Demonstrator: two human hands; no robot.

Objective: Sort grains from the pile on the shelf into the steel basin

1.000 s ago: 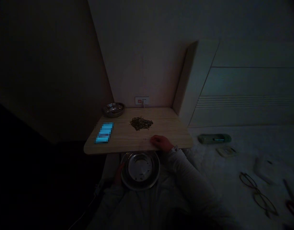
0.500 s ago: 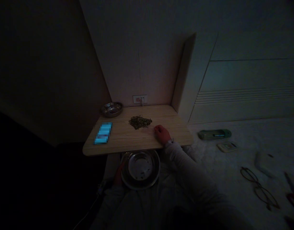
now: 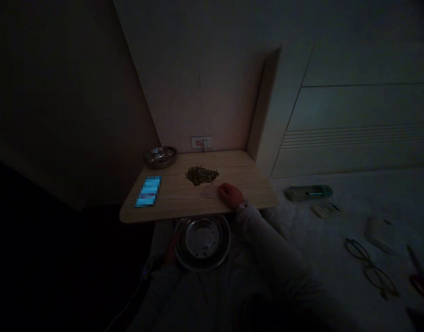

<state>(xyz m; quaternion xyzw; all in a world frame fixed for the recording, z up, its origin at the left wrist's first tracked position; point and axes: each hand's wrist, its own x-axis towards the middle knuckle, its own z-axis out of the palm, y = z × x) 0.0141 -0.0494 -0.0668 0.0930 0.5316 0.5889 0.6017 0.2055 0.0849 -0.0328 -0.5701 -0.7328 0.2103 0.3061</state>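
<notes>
My right hand (image 3: 231, 195) is closed on the edge of a thin, translucent pinkish sheet (image 3: 208, 192) that lies low over the wooden tabletop (image 3: 177, 203). Just beyond the sheet is a pile of small dark greenish bits (image 3: 201, 175), too small to name. Below the table's front edge, my left hand (image 3: 171, 251) grips the left rim of a steel bowl (image 3: 202, 240). A few dark bits lie in that bowl. The left fingers are partly hidden in shadow.
A smaller steel bowl (image 3: 161, 157) stands at the table's back left, with a lit phone (image 3: 148, 191) in front. A wall socket (image 3: 201, 142) is behind. On the bed at right lie a green bottle (image 3: 308, 192), a remote (image 3: 326, 210), glasses (image 3: 370, 267) and red-handled scissors (image 3: 421, 286).
My right hand has moved slightly left and nearer, and the translucent sheet now shows more clearly in front of the pile. My left hand stays on the bowl.
</notes>
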